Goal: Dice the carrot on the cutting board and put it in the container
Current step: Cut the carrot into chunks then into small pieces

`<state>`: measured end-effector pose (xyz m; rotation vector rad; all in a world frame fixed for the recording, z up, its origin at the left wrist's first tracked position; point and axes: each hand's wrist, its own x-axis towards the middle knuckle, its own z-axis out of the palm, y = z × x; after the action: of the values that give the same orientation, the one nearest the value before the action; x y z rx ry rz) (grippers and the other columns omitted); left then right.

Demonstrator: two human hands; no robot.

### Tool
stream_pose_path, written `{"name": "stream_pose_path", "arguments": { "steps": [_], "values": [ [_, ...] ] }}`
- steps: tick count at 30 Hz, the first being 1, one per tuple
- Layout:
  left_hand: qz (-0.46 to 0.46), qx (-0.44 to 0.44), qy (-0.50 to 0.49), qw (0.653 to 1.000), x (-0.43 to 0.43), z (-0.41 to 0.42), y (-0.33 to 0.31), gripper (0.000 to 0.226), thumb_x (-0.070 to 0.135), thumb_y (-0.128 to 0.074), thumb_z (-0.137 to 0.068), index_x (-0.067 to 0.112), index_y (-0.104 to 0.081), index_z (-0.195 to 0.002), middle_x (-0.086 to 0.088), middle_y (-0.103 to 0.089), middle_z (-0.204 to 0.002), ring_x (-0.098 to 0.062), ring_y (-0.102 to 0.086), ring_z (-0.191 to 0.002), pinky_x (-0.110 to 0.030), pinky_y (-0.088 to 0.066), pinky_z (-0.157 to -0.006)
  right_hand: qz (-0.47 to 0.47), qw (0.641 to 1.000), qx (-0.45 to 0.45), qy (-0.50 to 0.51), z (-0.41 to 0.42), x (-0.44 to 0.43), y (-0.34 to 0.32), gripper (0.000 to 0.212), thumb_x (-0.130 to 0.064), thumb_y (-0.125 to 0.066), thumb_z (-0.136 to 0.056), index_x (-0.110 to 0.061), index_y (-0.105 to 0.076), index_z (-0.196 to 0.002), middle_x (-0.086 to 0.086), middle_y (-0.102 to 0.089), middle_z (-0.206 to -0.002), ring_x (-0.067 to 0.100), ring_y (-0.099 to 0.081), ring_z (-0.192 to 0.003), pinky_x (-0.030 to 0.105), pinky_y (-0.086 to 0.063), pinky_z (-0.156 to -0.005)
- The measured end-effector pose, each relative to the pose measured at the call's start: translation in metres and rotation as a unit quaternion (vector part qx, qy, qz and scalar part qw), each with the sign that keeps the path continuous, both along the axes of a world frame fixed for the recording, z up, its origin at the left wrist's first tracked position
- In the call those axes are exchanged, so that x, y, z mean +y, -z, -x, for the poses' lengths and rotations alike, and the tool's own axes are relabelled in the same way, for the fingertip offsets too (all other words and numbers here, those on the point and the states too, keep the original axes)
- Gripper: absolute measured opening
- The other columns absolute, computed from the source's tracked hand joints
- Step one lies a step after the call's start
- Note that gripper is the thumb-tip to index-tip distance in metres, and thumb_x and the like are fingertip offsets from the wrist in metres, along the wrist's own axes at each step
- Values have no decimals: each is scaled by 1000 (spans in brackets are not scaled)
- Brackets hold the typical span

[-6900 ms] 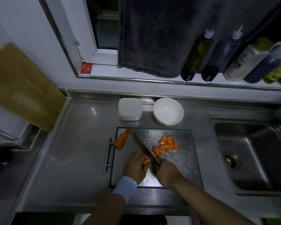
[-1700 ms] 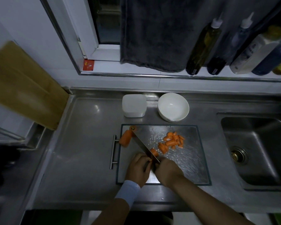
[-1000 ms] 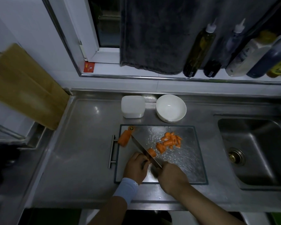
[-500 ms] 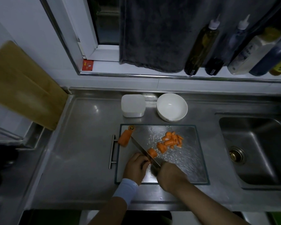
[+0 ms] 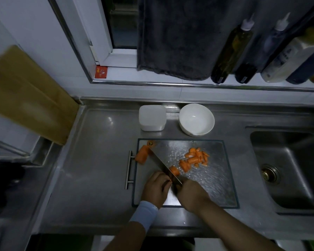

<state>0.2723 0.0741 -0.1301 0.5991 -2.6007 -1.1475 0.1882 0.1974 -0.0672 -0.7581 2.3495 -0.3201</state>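
Note:
A glass cutting board lies on the steel counter. My right hand grips the handle of a knife, whose blade runs diagonally toward the board's far left corner. My left hand, fingers curled, holds down a carrot piece that is mostly hidden against the blade's left side. A cut chunk lies just right of the blade. Several diced pieces are piled further right. A larger carrot piece lies at the board's left edge. A white square container stands behind the board.
A white bowl stands beside the container. The sink is at the right. A wooden board leans at the left. Several bottles stand on the window ledge beside a hanging dark towel.
Over the last seconds the knife has kept working at the same spot, and one more cut chunk now lies right of the blade. Both hands stay in place.

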Motion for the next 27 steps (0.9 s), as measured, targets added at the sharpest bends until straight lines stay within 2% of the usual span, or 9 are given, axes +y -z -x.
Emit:
{"name": "stream_pose_path", "arguments": {
  "steps": [6, 10, 14, 17, 19, 22, 24, 25, 27],
  "values": [
    [17, -27, 11, 999, -1, 14, 0, 6, 18, -61, -86, 22, -65, -86, 7, -57, -93, -3, -50, -85, -15, -43, -82, -2, 996, -17, 91, 16, 13, -9, 27, -39, -47, -98, -23, -65, -110, 3, -70, -107, 22, -65, -100, 28, -48, -84],
    [8, -55, 25, 998, 1, 39, -8, 10, 13, -60, -86, 16, -69, -88, 0, -59, -96, -10, -53, -87, -11, -36, -82, -18, 992, -29, 118, 37, 20, -19, 29, -43, -50, -94, -22, -64, -108, 6, -70, -107, 26, -65, -101, 33, -50, -86],
    [-2, -97, 45, 994, 1, 63, -14, 14, 15, -57, -88, 11, -69, -93, -5, -60, -100, -17, -55, -90, -20, -40, -85, -15, 991, -42, 126, 51, 20, -23, 40, -48, -47, -91, -20, -63, -114, 9, -69, -112, 28, -64, -102, 37, -51, -89],
    [-5, -95, -12, 995, -15, 64, -23, 17, 17, -49, -94, 13, -66, -96, 0, -59, -99, -13, -54, -89, -12, -35, -78, 2, 992, -46, 116, 52, 20, -28, 38, -47, -46, -92, -19, -64, -111, 7, -70, -104, 25, -65, -94, 39, -53, -85],
    [31, -65, -83, 994, -35, 57, -30, 17, 15, -48, -93, 17, -65, -96, 3, -59, -97, -14, -55, -90, -10, -36, -77, 26, 991, -55, 122, 51, 19, -31, 34, -47, -48, -93, -21, -66, -104, 3, -71, -95, 20, -65, -85, 38, -54, -81],
    [139, -73, -146, 977, -65, 42, -31, 28, 22, -54, -91, 21, -63, -117, -6, -54, -120, -24, -47, -112, -29, -38, -94, 66, 987, -68, 127, 45, 12, -36, 26, -47, -50, -94, -24, -63, -95, -1, -69, -87, 16, -65, -77, 33, -53, -72],
    [103, -128, -203, 965, -83, 35, -27, 38, 41, -49, -93, 27, -58, -127, -5, -45, -136, -21, -35, -125, -29, -30, -103, 62, 990, -54, 116, 38, 7, -35, 21, -41, -49, -96, -24, -61, -98, 1, -68, -90, 19, -65, -81, 30, -49, -70],
    [86, -162, -208, 961, -88, 33, -25, 40, 46, -46, -94, 26, -58, -128, -5, -44, -138, -21, -35, -126, -30, -30, -105, 58, 991, -47, 111, 34, 5, -34, 22, -41, -49, -97, -23, -61, -101, 3, -68, -93, 21, -65, -85, 29, -48, -72],
    [82, -171, -172, 967, -92, 29, -23, 43, 48, -43, -96, 17, -66, -115, -8, -56, -123, -25, -49, -112, -29, -40, -96, 45, 993, -44, 102, 23, 3, -29, 26, -42, -48, -97, -21, -63, -100, 4, -68, -93, 22, -65, -86, 28, -46, -71]
  ]
}}
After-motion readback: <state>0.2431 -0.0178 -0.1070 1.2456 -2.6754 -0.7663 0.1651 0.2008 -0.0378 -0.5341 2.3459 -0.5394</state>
